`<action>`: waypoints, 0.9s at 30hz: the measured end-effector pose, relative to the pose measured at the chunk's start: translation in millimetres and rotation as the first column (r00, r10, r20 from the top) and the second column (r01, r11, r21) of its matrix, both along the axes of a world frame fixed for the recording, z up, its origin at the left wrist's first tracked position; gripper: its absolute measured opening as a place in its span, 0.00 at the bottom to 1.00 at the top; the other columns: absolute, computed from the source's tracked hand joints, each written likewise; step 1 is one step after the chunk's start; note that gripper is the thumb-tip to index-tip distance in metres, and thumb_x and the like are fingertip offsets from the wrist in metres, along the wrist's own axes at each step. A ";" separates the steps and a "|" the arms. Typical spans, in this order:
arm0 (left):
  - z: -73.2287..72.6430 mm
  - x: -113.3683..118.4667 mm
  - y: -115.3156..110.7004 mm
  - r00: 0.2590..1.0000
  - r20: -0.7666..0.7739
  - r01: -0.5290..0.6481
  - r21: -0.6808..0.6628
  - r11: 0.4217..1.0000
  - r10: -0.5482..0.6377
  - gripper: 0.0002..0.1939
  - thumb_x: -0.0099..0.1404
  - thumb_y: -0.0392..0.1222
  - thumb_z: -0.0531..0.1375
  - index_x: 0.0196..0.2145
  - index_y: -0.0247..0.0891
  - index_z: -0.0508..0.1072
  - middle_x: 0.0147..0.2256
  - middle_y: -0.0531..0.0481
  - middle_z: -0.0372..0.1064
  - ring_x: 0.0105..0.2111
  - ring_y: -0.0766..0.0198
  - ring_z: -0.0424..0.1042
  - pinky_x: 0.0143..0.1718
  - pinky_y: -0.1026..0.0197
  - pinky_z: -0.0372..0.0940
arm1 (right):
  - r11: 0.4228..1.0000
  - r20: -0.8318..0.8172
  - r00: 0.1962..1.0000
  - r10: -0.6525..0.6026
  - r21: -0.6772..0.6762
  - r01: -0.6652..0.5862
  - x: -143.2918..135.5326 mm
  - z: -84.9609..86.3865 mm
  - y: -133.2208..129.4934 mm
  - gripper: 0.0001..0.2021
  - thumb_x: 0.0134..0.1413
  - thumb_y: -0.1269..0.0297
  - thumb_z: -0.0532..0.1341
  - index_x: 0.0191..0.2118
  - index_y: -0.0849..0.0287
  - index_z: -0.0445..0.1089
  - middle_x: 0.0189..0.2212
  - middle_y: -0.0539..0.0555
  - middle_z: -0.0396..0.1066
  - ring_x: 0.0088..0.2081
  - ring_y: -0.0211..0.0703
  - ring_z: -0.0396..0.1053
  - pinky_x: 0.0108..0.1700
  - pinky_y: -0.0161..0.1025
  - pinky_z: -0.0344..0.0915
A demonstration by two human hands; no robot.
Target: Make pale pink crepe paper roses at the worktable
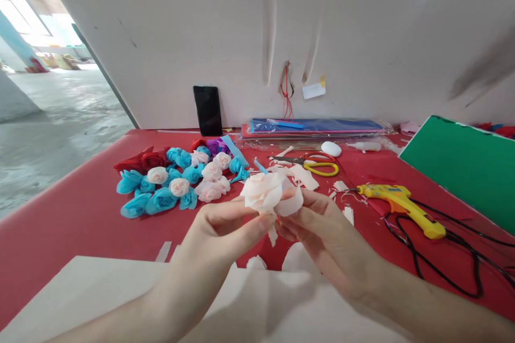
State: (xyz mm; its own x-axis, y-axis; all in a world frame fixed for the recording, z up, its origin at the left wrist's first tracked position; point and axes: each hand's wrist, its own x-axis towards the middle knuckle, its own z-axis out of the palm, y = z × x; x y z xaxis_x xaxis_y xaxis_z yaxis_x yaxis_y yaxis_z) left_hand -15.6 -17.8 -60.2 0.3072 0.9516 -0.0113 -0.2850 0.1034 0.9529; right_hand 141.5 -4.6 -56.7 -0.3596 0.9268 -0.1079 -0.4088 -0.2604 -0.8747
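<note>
A pale pink paper flower (263, 193) is held up at the middle of the view, above the red table. My left hand (229, 236) pinches its base between thumb and fingers. On its right side, my right hand (322, 225) holds a loose, curled petal (290, 203) of the same pale paper against the flower. A short twisted paper end hangs below the bloom, between the fingertips. Both hands are closed and almost touch each other.
Red, blue, pink and purple paper flowers (163, 199) lie left. Scissors (322, 167), paper scraps (303, 176) and a white oval object (331, 149) lie behind the hands. A yellow glue gun (402, 201) with black cable and a green board (462, 171) are right. A phone (208, 111) leans behind.
</note>
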 end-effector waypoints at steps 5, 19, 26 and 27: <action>-1.8 -0.1 -0.8 1.000 -0.008 0.013 0.013 1.000 -0.013 0.07 0.64 0.41 0.64 0.34 0.50 0.84 0.36 0.56 0.81 0.40 0.59 0.76 0.42 0.66 0.69 | 0.995 -0.079 0.993 0.083 -0.048 -0.087 0.3 -3.8 1.5 0.08 0.44 0.59 0.74 0.27 0.56 0.78 0.24 0.47 0.70 0.25 0.31 0.55 0.30 0.32 0.55; 3.7 -0.2 -2.9 0.972 -0.232 0.070 0.183 0.981 -0.026 0.09 0.63 0.38 0.63 0.32 0.48 0.84 0.35 0.53 0.78 0.40 0.58 0.70 0.41 0.63 0.66 | 0.963 0.030 0.968 0.251 -0.107 -0.246 8.3 -6.6 16.5 0.15 0.26 0.59 0.78 0.22 0.59 0.76 0.20 0.46 0.72 0.23 0.31 0.63 0.25 0.31 0.54; 12.4 -3.2 -1.1 0.938 -0.335 -0.017 0.205 0.979 0.087 0.02 0.58 0.38 0.65 0.28 0.43 0.78 0.22 0.57 0.69 0.25 0.66 0.69 0.28 0.67 0.64 | 0.949 0.122 0.943 0.311 0.014 -0.314 15.1 4.8 17.4 0.13 0.33 0.60 0.77 0.24 0.60 0.76 0.21 0.46 0.71 0.22 0.29 0.52 0.24 0.32 0.47; 12.9 -3.2 -0.9 0.943 -0.315 -0.041 0.202 0.979 0.104 0.05 0.57 0.37 0.66 0.33 0.45 0.79 0.23 0.58 0.70 0.25 0.66 0.71 0.29 0.67 0.66 | 0.946 0.124 0.940 0.319 0.022 -0.324 15.5 4.7 17.8 0.13 0.35 0.58 0.76 0.24 0.59 0.77 0.21 0.46 0.71 0.22 0.30 0.53 0.25 0.32 0.48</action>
State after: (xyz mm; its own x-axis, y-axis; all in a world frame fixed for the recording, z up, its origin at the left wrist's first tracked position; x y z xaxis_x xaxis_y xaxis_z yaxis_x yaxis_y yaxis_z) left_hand -18.8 -18.7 -47.3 0.2472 0.9652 0.0848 0.0409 -0.0978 0.9944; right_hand 157.0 13.1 -52.0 -0.6261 0.7687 -0.1311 -0.2036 -0.3234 -0.9241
